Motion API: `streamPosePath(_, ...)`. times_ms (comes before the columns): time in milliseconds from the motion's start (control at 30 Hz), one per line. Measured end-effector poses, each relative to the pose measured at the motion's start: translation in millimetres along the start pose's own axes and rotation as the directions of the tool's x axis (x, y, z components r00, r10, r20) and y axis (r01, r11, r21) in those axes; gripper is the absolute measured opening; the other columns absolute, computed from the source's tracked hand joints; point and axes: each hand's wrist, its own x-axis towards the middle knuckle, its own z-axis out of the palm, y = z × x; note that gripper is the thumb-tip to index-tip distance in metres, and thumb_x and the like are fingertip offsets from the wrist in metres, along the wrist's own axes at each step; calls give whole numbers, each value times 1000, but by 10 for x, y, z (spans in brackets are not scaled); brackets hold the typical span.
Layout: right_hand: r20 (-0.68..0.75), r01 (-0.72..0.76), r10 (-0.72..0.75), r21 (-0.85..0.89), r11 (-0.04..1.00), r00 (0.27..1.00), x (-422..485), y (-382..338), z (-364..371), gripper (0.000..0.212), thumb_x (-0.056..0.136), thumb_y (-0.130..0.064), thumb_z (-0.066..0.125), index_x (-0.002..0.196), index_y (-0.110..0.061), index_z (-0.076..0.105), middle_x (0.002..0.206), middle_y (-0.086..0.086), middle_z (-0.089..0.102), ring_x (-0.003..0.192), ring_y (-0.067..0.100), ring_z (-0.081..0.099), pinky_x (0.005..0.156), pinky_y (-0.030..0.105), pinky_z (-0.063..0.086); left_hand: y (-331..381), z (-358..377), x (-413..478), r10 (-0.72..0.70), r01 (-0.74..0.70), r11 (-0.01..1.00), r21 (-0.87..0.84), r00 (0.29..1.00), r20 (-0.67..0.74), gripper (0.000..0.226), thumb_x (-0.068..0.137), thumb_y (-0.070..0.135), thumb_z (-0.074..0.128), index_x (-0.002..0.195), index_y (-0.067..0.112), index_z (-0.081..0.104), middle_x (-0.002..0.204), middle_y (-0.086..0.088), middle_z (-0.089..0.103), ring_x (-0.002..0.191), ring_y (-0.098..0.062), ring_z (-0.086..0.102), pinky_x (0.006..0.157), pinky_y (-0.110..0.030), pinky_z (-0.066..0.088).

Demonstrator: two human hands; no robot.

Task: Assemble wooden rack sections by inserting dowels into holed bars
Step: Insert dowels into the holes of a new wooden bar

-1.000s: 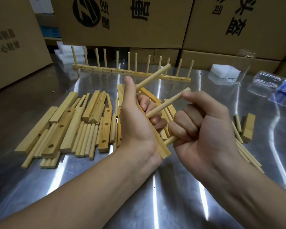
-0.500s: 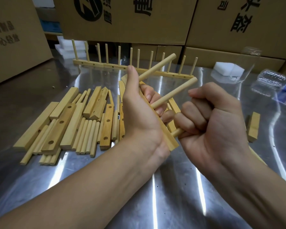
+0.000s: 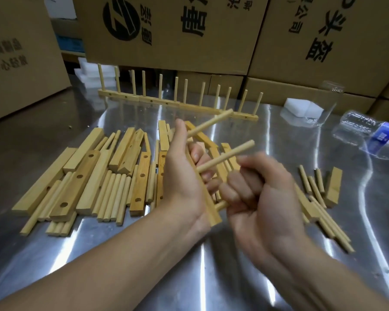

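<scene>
Head view: my left hand is wrapped round a holed bar, thumb lying up along it, above the steel table. Two dowels stand out of the bar, slanting up to the right. My right hand (blurred) is curled tight round a third dowel at the bar's near end. A loose pile of bars and dowels lies to the left.

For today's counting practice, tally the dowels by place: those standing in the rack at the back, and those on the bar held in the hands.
Dowels in the back rack: 12
Dowels on the held bar in the left hand: 3, the lowest dowel gripped by the right hand
Total: 15
</scene>
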Motion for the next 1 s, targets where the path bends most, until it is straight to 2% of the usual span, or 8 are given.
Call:
streamPosePath(100, 9, -23, 23, 42, 999, 1000, 36, 49, -93, 42, 83, 1, 60, 55, -23, 38, 47, -6, 17, 39, 9, 20, 40, 22, 29, 47, -23, 78, -34, 35, 999, -15, 997, 67, 61, 96, 73, 57, 58, 26, 44, 58, 5, 33, 47, -11, 30, 39, -23, 26)
streamPosePath(200, 157, -32, 31, 5, 999, 987, 76, 28, -172, 36, 85, -8, 68, 57, -22, 49, 53, -1, 34, 51, 13, 47, 55, 24, 50, 171, -24, 177, -22, 16, 998, 68, 996, 89, 61, 93, 76, 59, 60, 27, 46, 61, 4, 33, 50, -12, 28, 44, -26, 25)
streamPosePath(300, 300, 173, -64, -353, 919, 952, 109, 24, -245, 25, 90, -20, 74, 69, -16, 61, 72, 10, 66, 78, 21, 72, 76, 29, 61, 330, -90, 275, -45, 33, 990, 134, 995, 87, 59, 95, 73, 60, 60, 27, 48, 60, 5, 36, 49, -12, 32, 42, -25, 29)
streamPosePath(433, 571, 568, -142, -695, 440, 809, 151, -86, -294, 13, 96, -26, 78, 88, -23, 68, 87, -4, 73, 81, 13, 73, 71, 21, 57, 509, -142, 335, -128, 86, 962, 260, 981, 148, 56, 96, 71, 59, 63, 27, 49, 62, 6, 37, 51, -12, 33, 46, -23, 26)
streamPosePath(533, 739, 741, -52, -671, 35, 672, 191, -198, -299, 7, 99, -34, 74, 100, -33, 67, 95, -23, 63, 86, -4, 64, 71, 5, 45, 522, -138, 313, -230, 157, 933, 322, 952, 200, 55, 95, 72, 61, 65, 27, 49, 62, 8, 37, 52, -11, 32, 50, -24, 23)
streamPosePath(633, 784, 797, 147, -581, -168, 603, 199, -301, -297, 14, 105, -47, 57, 93, -44, 50, 79, -27, 47, 73, -5, 51, 63, 15, 37, 516, -104, 277, -277, 204, 934, 293, 932, 233, 54, 96, 69, 61, 66, 26, 47, 60, 7, 37, 47, -9, 33, 44, -20, 25)
streamPosePath(733, 753, 778, 199, -613, -135, 627, 154, -320, -360, 27, 108, -44, 53, 85, -31, 50, 68, -18, 43, 60, 4, 43, 56, 31, 40, 469, -61, 225, -288, 213, 935, 285, 923, 255, 56, 98, 68, 59, 65, 25, 45, 59, 6, 35, 45, -9, 31, 42, -20, 26)
streamPosePath(1000, 769, 771, 125, -635, 42, 627, -33, -435, -487, 23, 102, -29, 66, 87, -14, 75, 60, -11, 39, 50, 7, 35, 52, 19, 32, 248, 34, 88, -274, 212, 951, 225, 915, 297, 58, 99, 71, 56, 65, 25, 44, 60, 7, 34, 45, -8, 30, 39, -21, 28)
